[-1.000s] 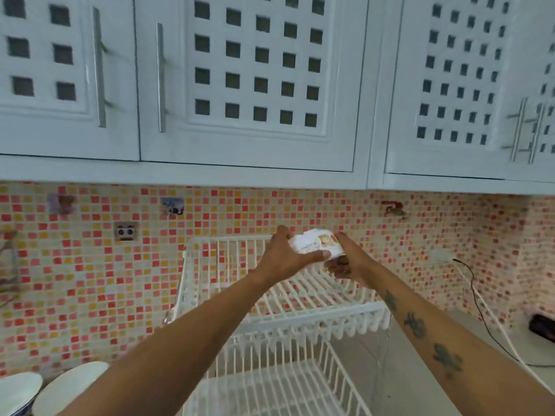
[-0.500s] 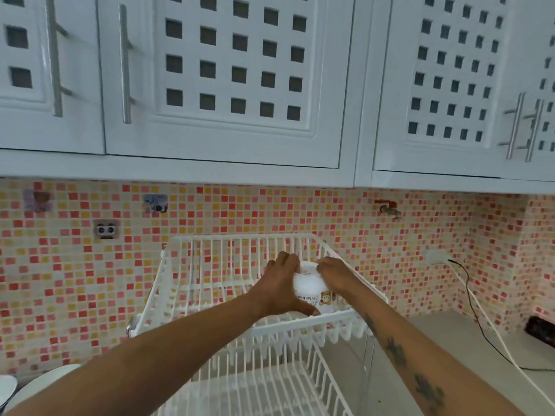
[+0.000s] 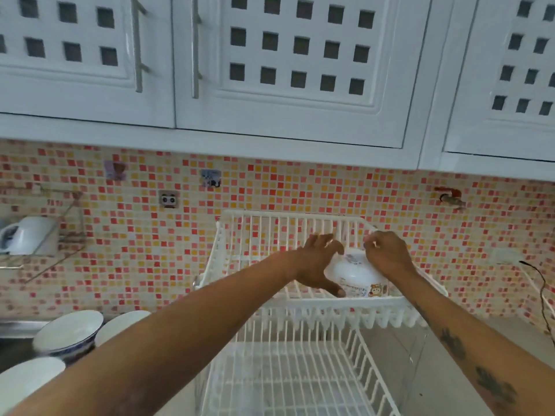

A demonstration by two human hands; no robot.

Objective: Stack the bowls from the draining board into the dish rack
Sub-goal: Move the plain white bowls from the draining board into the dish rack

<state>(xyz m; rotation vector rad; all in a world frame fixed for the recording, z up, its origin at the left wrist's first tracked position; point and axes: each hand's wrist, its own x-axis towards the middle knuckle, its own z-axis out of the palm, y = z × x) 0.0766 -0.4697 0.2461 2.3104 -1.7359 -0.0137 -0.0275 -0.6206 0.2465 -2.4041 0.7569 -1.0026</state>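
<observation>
While seemingly held, racked bowl (image 3: 356,273).

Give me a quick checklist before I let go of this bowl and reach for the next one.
1. Bowl upside down on the rack's upper tier: ok.
2. Bowl resting steadily on the wires: cannot tell.
3. Left hand and right hand touching the bowl: ok.
4. Lower tier has room: ok.
5. More bowls waiting at left: ok.
</observation>
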